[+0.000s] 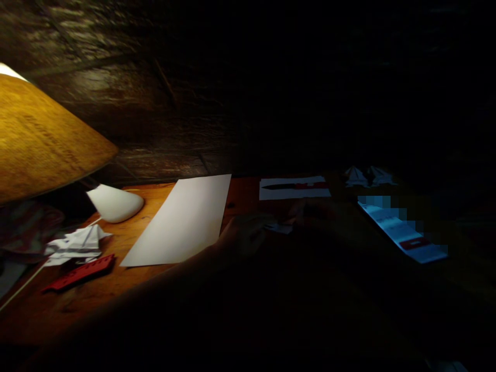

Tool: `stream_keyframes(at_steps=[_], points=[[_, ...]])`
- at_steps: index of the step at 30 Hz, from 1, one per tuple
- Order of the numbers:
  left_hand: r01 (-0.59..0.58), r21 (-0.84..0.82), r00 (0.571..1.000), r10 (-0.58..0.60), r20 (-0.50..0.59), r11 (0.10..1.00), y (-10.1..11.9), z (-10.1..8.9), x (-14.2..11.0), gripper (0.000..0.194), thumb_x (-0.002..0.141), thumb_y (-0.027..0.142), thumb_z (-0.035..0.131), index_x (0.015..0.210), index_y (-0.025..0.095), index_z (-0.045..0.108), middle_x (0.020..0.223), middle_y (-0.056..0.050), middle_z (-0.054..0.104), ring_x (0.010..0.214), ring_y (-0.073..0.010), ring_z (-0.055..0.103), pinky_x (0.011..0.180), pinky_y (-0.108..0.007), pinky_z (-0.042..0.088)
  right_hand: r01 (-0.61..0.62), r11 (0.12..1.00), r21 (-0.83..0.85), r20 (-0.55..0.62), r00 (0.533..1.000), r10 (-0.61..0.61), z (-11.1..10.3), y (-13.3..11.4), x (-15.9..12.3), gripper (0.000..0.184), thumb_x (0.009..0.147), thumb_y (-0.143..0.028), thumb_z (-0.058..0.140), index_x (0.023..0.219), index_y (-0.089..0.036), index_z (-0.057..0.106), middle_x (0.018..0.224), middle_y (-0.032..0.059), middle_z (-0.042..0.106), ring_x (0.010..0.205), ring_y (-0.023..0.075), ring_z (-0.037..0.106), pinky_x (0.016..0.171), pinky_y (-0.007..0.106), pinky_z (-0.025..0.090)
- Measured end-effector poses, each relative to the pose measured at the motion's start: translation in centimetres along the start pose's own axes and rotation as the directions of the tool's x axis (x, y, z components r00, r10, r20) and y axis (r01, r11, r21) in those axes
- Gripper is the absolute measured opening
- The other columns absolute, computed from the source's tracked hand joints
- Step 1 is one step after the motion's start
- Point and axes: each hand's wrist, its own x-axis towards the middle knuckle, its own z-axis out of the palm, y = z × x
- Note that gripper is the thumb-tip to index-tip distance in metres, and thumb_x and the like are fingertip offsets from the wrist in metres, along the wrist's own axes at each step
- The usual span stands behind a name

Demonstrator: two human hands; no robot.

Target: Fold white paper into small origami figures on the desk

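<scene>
The scene is very dark. My left hand (pixel 245 235) reaches in from the lower left, beside the right edge of a blank white sheet (pixel 182 219). Its fingers look curled onto a small white paper piece (pixel 281 227). My right hand (pixel 312 211) is a dim shape just right of that piece, and its fingers are lost in shadow. Both hands meet at the small paper over the wooden table (pixel 127 243).
A lit yellow lampshade (pixel 42 139) fills the left. Below it lie a white cone-shaped object (pixel 116 203), a folded paper shape (pixel 79 242) and a red ruler (pixel 79 272). Further back are a printed sheet (pixel 294 187), white folded paper figures (pixel 368 176) and a glowing phone screen (pixel 403 230).
</scene>
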Motion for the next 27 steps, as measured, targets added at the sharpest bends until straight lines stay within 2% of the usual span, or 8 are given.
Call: stream_keyframes(at_steps=[3, 6, 9, 14, 23, 27], points=[[0.233, -0.261, 0.967, -0.252, -0.041, 0.937, 0.6, -0.1, 0.3, 0.026, 0.089, 0.013, 0.058, 0.108, 0.019, 0.075, 0.110, -0.007, 0.079, 0.102, -0.0213, 0.076, 0.091, -0.037, 0.062, 0.079, 0.997, -0.018, 0.009, 0.997, -0.079, 0.1, 0.6, -0.1, 0.035, 0.076, -0.036, 0.084, 0.106, -0.022, 0.070, 0.102, 0.0043, 0.072, 0.091, 0.0207, 0.066, 0.078, 0.034, 0.053], [0.353, -0.401, 0.919, -0.395, -0.022, 0.845, 1.5, 0.3, 0.5, 0.020, 0.096, 0.029, 0.061, 0.104, 0.016, 0.074, 0.091, -0.006, 0.079, 0.080, -0.0181, 0.074, 0.068, -0.028, 0.060, 0.083, 0.997, 0.001, 0.045, 0.996, -0.083, 0.4, 1.4, -0.1, 0.035, 0.078, -0.038, 0.084, 0.106, -0.021, 0.070, 0.097, 0.0032, 0.071, 0.084, 0.0186, 0.065, 0.072, 0.032, 0.052], [0.414, -0.477, 0.895, -0.442, 0.059, 0.775, 2.0, 0.7, 0.5, 0.032, 0.094, 0.044, 0.067, 0.102, 0.014, 0.074, 0.086, -0.006, 0.077, 0.070, -0.0166, 0.071, 0.058, -0.024, 0.055, 0.016, 0.999, 0.045, 0.057, 0.998, -0.019, 0.6, 1.8, -0.1, 0.028, 0.087, -0.047, 0.077, 0.091, -0.021, 0.070, 0.089, 0.0032, 0.070, 0.078, 0.0182, 0.065, 0.069, 0.032, 0.051], [0.485, -0.558, 0.855, -0.499, 0.142, 0.673, 1.6, 0.7, 0.3, 0.042, 0.092, 0.054, 0.068, 0.098, 0.012, 0.074, 0.079, -0.006, 0.073, 0.067, -0.0160, 0.067, 0.056, -0.024, 0.053, 0.010, 1.000, -0.014, 0.051, 0.999, -0.009, 0.6, 1.7, -0.1, 0.035, 0.089, -0.051, 0.074, 0.077, -0.020, 0.065, 0.082, 0.0010, 0.067, 0.073, 0.0157, 0.061, 0.065, 0.030, 0.049], [0.539, -0.646, 0.804, -0.559, 0.203, 0.540, 0.7, 1.3, 0.4, 0.039, 0.090, 0.051, 0.072, 0.097, 0.013, 0.072, 0.082, -0.006, 0.073, 0.070, -0.0164, 0.067, 0.058, -0.025, 0.052, 0.009, 1.000, -0.015, 0.049, 0.999, -0.008, 0.5, 1.5, -0.1, 0.031, 0.088, -0.047, 0.077, 0.077, -0.020, 0.066, 0.082, 0.0009, 0.069, 0.075, 0.0162, 0.064, 0.067, 0.030, 0.050], [0.513, -0.723, 0.797, -0.569, 0.200, 0.464, 0.7, 1.3, 0.6, 0.046, 0.082, 0.043, 0.082, 0.114, 0.014, 0.068, 0.096, -0.007, 0.075, 0.078, -0.0169, 0.071, 0.067, -0.026, 0.056, 0.051, 0.998, -0.040, 0.007, 0.999, -0.051, 0.4, 1.9, 0.3, 0.027, 0.085, -0.044, 0.080, 0.087, -0.021, 0.067, 0.089, 0.0017, 0.070, 0.081, 0.0175, 0.066, 0.071, 0.031, 0.053]])
